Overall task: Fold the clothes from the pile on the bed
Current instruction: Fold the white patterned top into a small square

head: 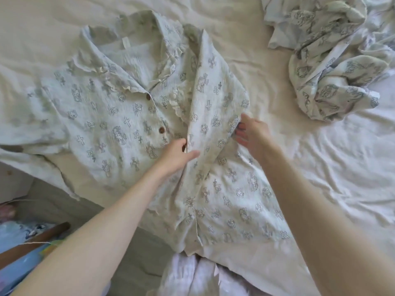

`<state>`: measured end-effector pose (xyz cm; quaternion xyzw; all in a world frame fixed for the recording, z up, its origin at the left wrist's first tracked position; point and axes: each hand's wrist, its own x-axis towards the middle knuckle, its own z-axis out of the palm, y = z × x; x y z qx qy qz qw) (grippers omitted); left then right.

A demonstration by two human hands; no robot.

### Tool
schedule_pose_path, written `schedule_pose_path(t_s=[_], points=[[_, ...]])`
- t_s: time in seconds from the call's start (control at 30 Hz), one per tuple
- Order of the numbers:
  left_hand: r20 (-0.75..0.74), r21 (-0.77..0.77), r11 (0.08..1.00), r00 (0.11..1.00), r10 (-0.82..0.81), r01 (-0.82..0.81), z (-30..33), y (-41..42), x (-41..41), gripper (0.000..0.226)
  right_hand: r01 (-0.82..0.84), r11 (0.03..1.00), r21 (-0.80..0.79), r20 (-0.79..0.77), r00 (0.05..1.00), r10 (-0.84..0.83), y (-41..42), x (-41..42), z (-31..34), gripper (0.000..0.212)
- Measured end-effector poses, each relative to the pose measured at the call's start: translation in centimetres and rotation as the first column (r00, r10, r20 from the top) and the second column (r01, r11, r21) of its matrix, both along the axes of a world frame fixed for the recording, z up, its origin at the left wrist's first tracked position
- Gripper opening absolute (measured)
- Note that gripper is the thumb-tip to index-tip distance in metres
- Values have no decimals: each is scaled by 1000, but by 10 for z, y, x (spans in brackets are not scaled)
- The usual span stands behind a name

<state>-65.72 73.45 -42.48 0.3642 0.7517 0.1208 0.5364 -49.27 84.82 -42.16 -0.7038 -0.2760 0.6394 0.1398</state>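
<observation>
A pale green printed pyjama shirt (102,116) with brown buttons and a frilled collar lies spread front-up on the bed. Its right side is folded in over the middle. My left hand (177,153) rests on the button placket at the shirt's centre, fingers extended onto the folded flap. My right hand (251,133) touches the folded right edge of the shirt, its fingers tucked under the fabric there. A crumpled pile of matching printed clothing (333,67) lies at the upper right of the bed.
The bed is covered with a cream sheet (342,167), wrinkled at the right. The bed's edge runs along the lower left, with a brown stick (36,240) and blue items (19,265) on the floor beside it. White fabric (192,276) lies near me at the bottom.
</observation>
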Motion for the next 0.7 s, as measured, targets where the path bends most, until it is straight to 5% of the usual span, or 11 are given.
schedule_pose_path(t_s=[0.1, 0.2, 0.27, 0.37, 0.43, 0.57, 0.7], points=[[142, 149, 962, 967, 209, -230, 18, -34, -11, 23, 116, 993, -25, -108, 987, -118, -3, -11, -3, 24], [232, 127, 905, 899, 372, -407, 36, -69, -42, 32, 166, 982, -87, -185, 966, -179, -8, -30, -2, 21], [200, -30, 936, 916, 349, -350, 36, -85, -66, 34, 200, 969, -147, -237, 944, -231, -7, -43, 0, 23], [123, -253, 965, 986, 109, -76, 25, -85, -94, 26, 245, 947, -206, -238, 927, -291, -3, -60, 0, 24], [74, -202, 978, 995, 74, -57, 19, -64, -105, 25, 276, 937, -212, -213, 923, -320, 1, -66, -2, 26], [171, -83, 947, 932, 320, -310, 7, 8, -105, 36, 348, 921, -175, -161, 913, -375, 18, -69, -6, 27], [-62, 114, 925, 927, 370, -361, 0, 72, -99, 27, 497, 833, -245, -191, 817, -543, 33, -65, -9, 29]])
